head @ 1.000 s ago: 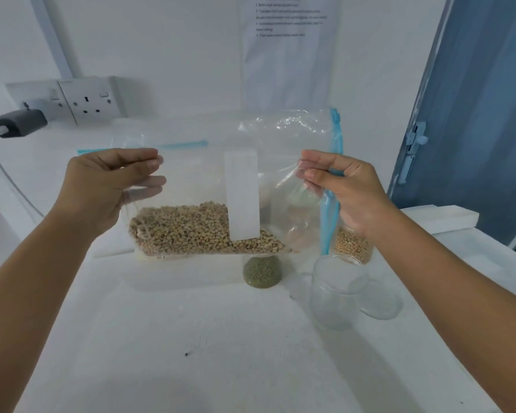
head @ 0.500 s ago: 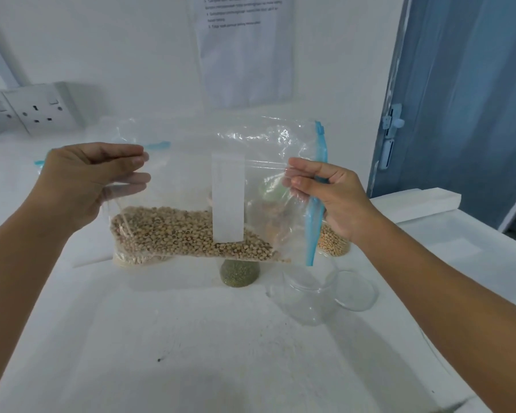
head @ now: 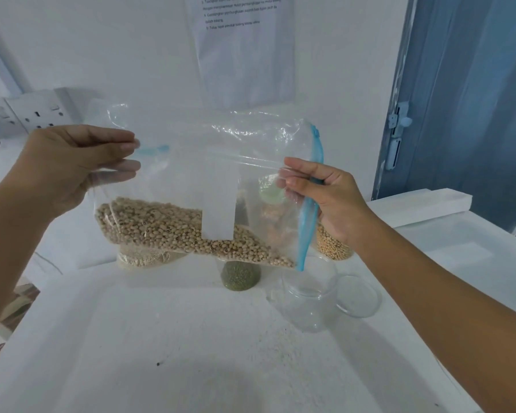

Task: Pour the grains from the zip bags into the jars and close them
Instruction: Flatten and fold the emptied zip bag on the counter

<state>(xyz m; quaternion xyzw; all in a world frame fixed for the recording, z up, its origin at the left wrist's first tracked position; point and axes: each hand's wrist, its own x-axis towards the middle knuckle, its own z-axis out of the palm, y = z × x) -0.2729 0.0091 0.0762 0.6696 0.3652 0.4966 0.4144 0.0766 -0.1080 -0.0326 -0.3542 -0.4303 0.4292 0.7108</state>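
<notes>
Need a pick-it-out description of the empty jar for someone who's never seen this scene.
Start at the white table, right of centre, below the blue zip edge of the held zip bag. The empty jar stands there, clear lid lying beside it. The jars behind it all hold grains.

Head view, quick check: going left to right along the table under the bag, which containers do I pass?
Jar of pale grains → jar of green grains → empty clear jar → its loose lid. The jar of yellow grains stands further back, overlapping that span, so I leave it unplaced.
</notes>
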